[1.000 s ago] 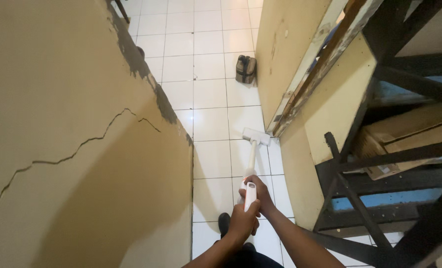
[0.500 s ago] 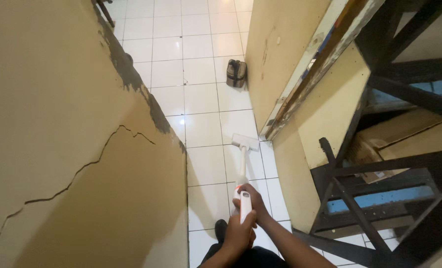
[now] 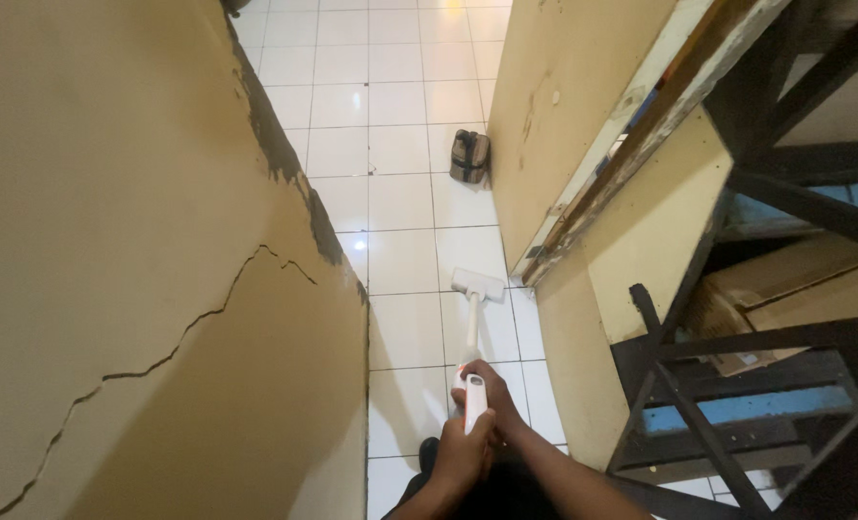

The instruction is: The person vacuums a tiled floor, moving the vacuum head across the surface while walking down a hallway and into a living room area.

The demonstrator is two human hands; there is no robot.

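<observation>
I hold a white stick vacuum with both hands in a narrow passage. My left hand grips the rear of the white handle. My right hand wraps the handle just ahead of it. The vacuum's flat white head rests on the white tiled floor, close to the foot of the wall edge on the right. The tube runs straight from my hands down to the head.
A cracked tan wall closes the left side. A tan wall with a worn frame and a dark stair frame stand on the right. A small olive bag sits on the tiles farther ahead.
The vacuum head has stayed near the right wall's foot, drawn back slightly from the frame. My view shifted a little; both hands keep the same grip.
</observation>
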